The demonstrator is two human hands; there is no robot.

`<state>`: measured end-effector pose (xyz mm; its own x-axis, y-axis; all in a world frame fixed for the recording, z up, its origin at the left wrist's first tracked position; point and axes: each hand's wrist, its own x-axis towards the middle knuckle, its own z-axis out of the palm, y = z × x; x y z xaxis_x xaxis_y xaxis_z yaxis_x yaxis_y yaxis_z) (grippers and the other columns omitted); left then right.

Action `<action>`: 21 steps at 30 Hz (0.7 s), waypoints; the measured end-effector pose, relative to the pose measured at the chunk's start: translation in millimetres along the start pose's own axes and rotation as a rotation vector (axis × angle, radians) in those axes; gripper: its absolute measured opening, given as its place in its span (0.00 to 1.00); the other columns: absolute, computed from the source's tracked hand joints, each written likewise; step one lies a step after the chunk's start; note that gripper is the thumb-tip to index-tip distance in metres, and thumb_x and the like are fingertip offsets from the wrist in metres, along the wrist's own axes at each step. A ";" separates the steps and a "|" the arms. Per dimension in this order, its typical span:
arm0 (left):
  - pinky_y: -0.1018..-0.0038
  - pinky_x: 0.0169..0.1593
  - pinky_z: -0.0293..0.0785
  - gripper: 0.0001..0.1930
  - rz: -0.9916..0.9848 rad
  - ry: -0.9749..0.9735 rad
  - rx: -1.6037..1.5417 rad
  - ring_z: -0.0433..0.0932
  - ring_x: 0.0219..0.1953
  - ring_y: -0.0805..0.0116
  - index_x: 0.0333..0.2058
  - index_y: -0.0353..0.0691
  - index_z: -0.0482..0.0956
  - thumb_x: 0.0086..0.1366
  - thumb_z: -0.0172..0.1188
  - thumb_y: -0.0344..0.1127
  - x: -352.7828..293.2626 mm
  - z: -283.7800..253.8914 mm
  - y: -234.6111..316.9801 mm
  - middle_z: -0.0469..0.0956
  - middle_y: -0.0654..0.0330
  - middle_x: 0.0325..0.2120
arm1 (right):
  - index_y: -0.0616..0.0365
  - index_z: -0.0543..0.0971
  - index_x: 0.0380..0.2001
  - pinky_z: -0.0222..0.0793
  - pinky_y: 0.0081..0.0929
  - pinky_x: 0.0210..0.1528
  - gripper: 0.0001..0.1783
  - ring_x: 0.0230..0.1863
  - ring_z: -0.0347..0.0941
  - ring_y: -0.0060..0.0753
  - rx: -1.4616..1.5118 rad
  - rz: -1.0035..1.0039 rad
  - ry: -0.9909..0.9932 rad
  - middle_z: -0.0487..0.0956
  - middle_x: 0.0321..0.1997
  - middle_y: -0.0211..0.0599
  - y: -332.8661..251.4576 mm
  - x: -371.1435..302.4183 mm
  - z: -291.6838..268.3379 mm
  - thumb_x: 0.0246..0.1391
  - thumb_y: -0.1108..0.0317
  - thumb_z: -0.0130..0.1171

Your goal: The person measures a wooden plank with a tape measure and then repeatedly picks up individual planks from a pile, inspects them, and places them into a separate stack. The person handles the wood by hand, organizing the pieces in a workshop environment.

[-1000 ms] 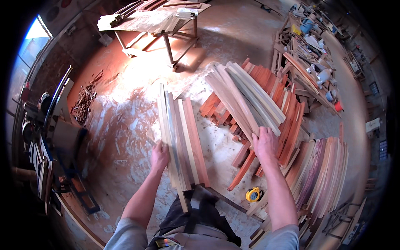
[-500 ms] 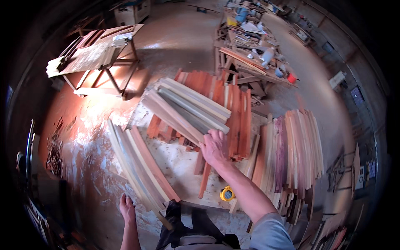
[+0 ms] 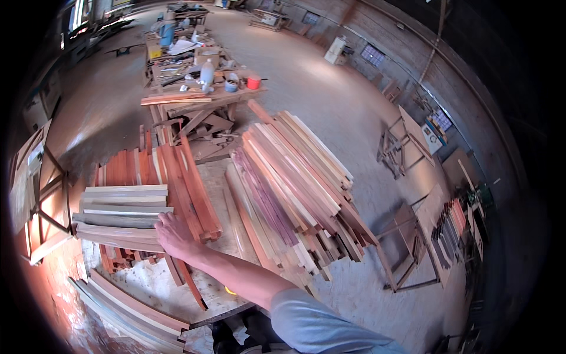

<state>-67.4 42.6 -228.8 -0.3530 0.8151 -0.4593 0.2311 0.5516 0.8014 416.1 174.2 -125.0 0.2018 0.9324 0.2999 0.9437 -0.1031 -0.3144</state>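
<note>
My right hand (image 3: 175,237) reaches across the bench, its fingers closed over the near end of a brown wooden strip (image 3: 118,234). That strip lies beside several grey and pale strips (image 3: 124,200), laid across a stack of reddish strips (image 3: 132,167). At the front left, a separate group of curving strips (image 3: 132,310) rests along the bench edge. To the right of my forearm is a large pile of pale, pink and purple strips (image 3: 295,177). A yellow tape measure (image 3: 230,290) is mostly hidden under my forearm. My left hand is out of view.
Beyond the strips stands a cluttered workbench (image 3: 194,106) with a clear bottle (image 3: 207,74), a red container (image 3: 253,81) and a blue jug (image 3: 167,34). A wooden table (image 3: 29,171) is at the far left. Frames and boards (image 3: 413,242) stand at the right.
The view has swung to the right, so the strips appear farther left. My left hand has gone out of view. My right hand stays at the strip's end.
</note>
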 end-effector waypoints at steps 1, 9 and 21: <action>0.67 0.39 0.77 0.23 0.016 0.006 -0.014 0.77 0.38 0.60 0.59 0.33 0.67 0.70 0.52 0.41 -3.1 3.9 10.5 0.75 0.48 0.45 | 0.62 0.76 0.38 0.66 0.41 0.51 0.14 0.50 0.70 0.45 0.032 0.023 0.031 0.75 0.46 0.46 -0.4 -5.3 -11.5 0.49 0.66 0.59; 0.67 0.37 0.76 0.21 0.001 0.043 -0.045 0.76 0.38 0.59 0.55 0.33 0.70 0.68 0.54 0.37 -19.5 17.2 34.7 0.75 0.49 0.43 | 0.63 0.69 0.56 0.57 0.44 0.66 0.33 0.63 0.60 0.54 -0.010 0.438 0.173 0.67 0.59 0.56 89.6 -115.6 -191.1 0.50 0.59 0.66; 0.60 0.40 0.76 0.23 0.005 -0.014 -0.126 0.76 0.40 0.53 0.59 0.36 0.67 0.66 0.56 0.32 10.9 9.7 16.4 0.73 0.45 0.50 | 0.61 0.62 0.60 0.56 0.46 0.65 0.43 0.64 0.55 0.63 -0.184 0.923 0.223 0.59 0.63 0.61 178.2 -238.0 -253.1 0.44 0.55 0.69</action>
<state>-58.7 62.3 -224.3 -0.3396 0.8208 -0.4594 0.1169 0.5214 0.8452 602.7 -153.8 -24.5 0.9116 0.3717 0.1755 0.4110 -0.8325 -0.3715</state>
